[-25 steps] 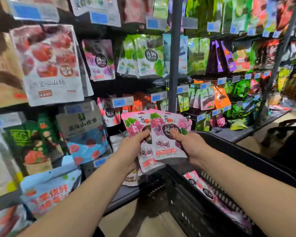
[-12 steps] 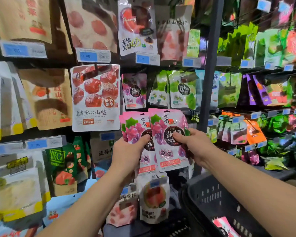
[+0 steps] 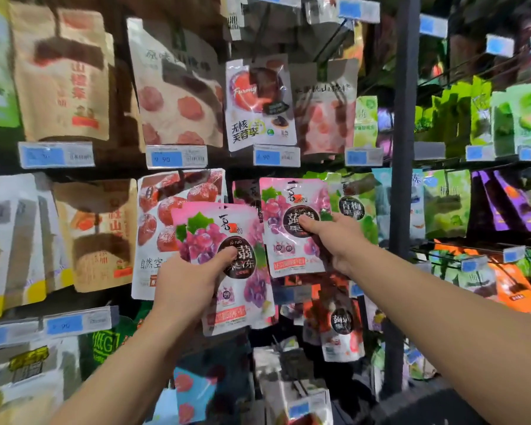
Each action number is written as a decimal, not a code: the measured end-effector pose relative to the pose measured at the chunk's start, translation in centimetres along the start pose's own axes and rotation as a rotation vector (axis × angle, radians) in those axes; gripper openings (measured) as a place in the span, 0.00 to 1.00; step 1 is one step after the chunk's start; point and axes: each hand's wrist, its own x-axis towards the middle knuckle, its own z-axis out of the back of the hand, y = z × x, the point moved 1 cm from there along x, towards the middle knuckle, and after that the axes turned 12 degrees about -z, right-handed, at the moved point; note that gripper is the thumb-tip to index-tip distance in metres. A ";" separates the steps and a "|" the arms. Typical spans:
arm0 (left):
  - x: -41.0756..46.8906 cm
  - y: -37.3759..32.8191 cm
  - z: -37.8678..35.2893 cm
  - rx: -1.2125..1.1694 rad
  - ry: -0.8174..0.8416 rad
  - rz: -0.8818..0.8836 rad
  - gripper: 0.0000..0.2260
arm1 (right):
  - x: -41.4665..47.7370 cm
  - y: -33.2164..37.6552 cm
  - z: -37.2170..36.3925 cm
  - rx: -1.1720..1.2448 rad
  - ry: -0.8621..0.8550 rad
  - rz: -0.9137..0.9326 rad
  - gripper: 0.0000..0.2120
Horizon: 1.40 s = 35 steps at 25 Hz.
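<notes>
Pink foil fills the middle of the view: two grape-printed pouches of the same kind, one in each hand. Nearest, two bare forearms reach up from the bottom edge. The left hand (image 3: 184,283) grips the lower pouch (image 3: 215,223) by its left side, thumb pressed flat on the dark round label at the front and fingers curled out of sight behind. This pouch is held free in front of the shelving, slightly tilted, and overlaps a white pouch (image 3: 163,204) printed with red fruit. The right hand (image 3: 341,240) is higher and farther in. It pinches the upper pouch (image 3: 288,194) near its middle, thumb on the front label and fingers tucked behind the right edge. That pouch stands upright at the level of the hanging row, just beside a green pouch (image 3: 354,207) on its right, and partly covers another pink one of the same print. Whether its top sits on a hook I cannot tell. The two held pouches come edge to edge, and contact between them is unclear. Behind, blue price tags (image 3: 175,156) line the rail above, with brown paper pouches (image 3: 65,81) higher at the left. A dark upright post (image 3: 403,148) rises right of the right hand. Beyond it hang purple pouches (image 3: 503,200) and an orange pouch (image 3: 512,286), all blurred.
</notes>
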 end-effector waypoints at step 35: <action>5.4 2.0 -0.7 -0.092 0.013 -0.033 0.24 | 13.8 -5.2 -8.0 -0.181 -0.155 0.074 0.09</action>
